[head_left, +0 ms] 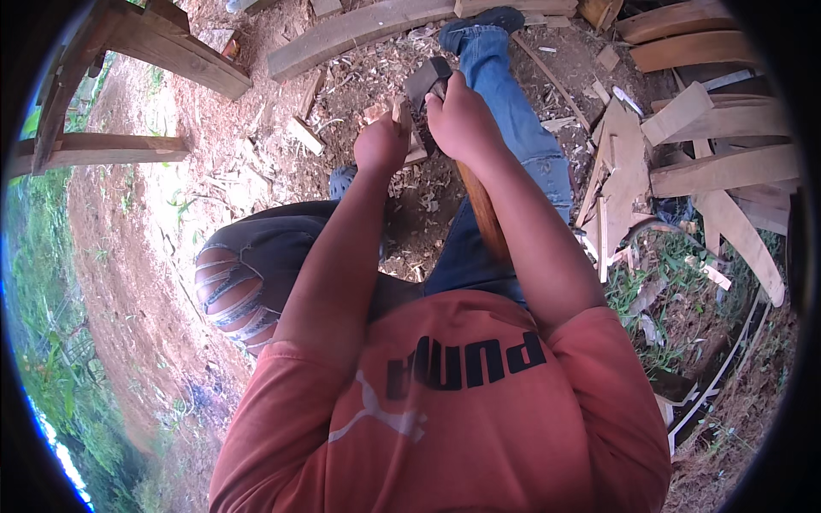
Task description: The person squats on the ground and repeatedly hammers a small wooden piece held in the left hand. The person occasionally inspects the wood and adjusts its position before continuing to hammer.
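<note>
My right hand (464,120) is closed round an axe close under its head. The dark, blocky axe head (427,79) juts out past my fingers, and its wooden handle (485,214) runs back under my forearm toward my lap. I cannot make out the cutting edge. Just left of it, my left hand (382,145) grips a small piece of wood (400,110), whose tip shows above my fingers. A pale wood block (416,152) lies below, between the hands, partly hidden by them.
Curved, sawn boards (727,171) are piled at the right. A long curved plank (359,36) lies across the far side. At the upper left stands a wooden frame (171,51). Chips cover the dirt around my outstretched jeans leg (505,94).
</note>
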The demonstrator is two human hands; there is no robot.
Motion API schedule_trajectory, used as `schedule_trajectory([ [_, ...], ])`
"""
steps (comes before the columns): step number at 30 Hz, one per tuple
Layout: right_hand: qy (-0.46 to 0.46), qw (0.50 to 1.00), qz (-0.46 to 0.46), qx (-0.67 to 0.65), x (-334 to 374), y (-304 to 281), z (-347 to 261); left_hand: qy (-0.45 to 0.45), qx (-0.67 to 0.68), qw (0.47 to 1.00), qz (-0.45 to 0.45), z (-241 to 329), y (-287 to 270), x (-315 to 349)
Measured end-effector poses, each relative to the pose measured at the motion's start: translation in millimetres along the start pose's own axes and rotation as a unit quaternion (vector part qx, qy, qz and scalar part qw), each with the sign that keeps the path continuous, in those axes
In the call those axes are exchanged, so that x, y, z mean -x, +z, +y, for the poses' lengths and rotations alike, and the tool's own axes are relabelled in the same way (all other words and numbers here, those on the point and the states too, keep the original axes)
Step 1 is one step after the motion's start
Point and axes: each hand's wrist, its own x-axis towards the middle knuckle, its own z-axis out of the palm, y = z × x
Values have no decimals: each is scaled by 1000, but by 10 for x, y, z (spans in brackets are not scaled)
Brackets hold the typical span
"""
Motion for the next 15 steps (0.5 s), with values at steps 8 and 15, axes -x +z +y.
schedule_trajectory([
  [8, -4, 997, 20, -71, 65, -11, -69, 9, 10, 1000, 4, -45, -12, 19],
  [15, -10, 1000, -3, -17, 62, -1, -107, 4, 5, 1000, 11, -21, -15, 43],
])
